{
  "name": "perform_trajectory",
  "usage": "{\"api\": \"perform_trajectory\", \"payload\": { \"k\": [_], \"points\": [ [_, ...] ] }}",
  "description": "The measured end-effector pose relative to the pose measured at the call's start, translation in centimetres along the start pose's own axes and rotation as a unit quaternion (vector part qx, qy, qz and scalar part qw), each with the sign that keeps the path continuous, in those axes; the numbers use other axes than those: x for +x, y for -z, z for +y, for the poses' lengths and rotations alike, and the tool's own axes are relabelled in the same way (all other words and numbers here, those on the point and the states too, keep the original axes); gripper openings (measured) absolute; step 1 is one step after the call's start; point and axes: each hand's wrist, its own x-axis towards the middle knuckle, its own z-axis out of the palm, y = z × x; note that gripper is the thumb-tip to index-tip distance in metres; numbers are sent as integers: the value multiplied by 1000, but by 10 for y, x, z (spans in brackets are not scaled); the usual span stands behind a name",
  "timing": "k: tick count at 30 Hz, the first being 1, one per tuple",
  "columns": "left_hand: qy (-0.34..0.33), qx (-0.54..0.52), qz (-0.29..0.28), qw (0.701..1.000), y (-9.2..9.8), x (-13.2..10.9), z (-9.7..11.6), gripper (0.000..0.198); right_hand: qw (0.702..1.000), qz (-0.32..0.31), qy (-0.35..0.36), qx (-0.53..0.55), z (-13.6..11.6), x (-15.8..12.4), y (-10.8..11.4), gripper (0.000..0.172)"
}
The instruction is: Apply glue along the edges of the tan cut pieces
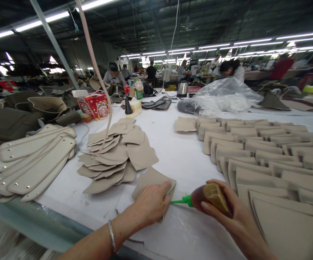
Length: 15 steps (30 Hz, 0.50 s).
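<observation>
My left hand point(152, 202) is closed on a beige leather piece point(148, 179) near the front of the table, its fingers bent over the right edge. In my right hand point(234, 209) is a squeeze glue bottle point(212, 198), brownish yellow, lying on its side. Its thin green nozzle point(182, 200) points left and reaches the edge of the piece by my left fingers. Whether the tip touches the leather I cannot tell. A loose pile of similar beige pieces point(115, 155) lies just beyond my left hand.
Overlapping rows of folded beige pieces point(264, 155) cover the right side. Long pale straps with studs point(39, 162) are stacked at left, near dark bags point(7, 126). A pinkish hose point(92, 54) hangs down to the pile. Behind stand a red box point(94, 105), a kettle point(182, 89) and plastic wrapping point(226, 95).
</observation>
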Motion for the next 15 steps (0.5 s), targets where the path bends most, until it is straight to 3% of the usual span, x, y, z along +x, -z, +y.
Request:
{"api": "perform_trajectory", "payload": {
  "k": [4, 9, 15],
  "points": [
    [4, 1, -2, 1000, 0, -1, 0, 47, 1000, 28, -13, 2, -1, 1, 0, 53],
    [5, -8, -1, 1000, -1, -2, -2, 45, 999, -31, 8, 10, 0, -3, -1, 47],
    [2, -26, 2, 1000, -2, -3, -3, 41, 1000, -9, 2, 4, 4, -12, 1, 48]
  ]
}}
